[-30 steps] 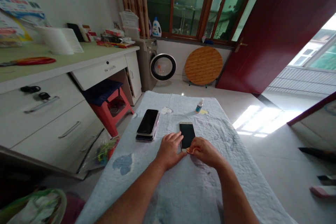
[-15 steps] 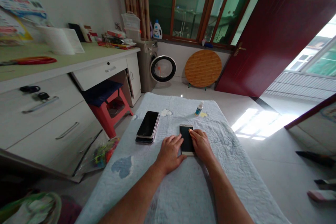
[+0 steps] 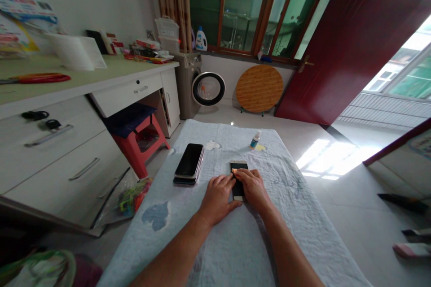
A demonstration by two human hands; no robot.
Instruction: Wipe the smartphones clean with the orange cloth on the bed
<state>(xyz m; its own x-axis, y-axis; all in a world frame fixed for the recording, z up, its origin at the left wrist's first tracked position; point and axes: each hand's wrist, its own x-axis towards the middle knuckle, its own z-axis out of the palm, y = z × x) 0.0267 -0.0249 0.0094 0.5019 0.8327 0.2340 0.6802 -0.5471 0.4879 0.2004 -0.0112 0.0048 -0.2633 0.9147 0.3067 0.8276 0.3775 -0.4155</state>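
Pale-blue patterned cover (image 3: 229, 251) spread over table in foreground. Left hand (image 3: 217, 195) flattened, thumb spread from fingers, set against left edge of phone (image 3: 237, 192), which lies face-up on cover. Right hand (image 3: 254, 188) across phone's right side, fingertips pinching small orange cloth (image 3: 235, 171) at upper screen; hands close together. To left, stacked phones (image 3: 189, 161), dark screen uppermost. Farther off, right: small bottle (image 3: 255, 140), upright. Beyond table: washing machine (image 3: 187, 85), round door ajar; round wooden board (image 3: 259, 88), leaning near wall; window (image 3: 239, 9) above.
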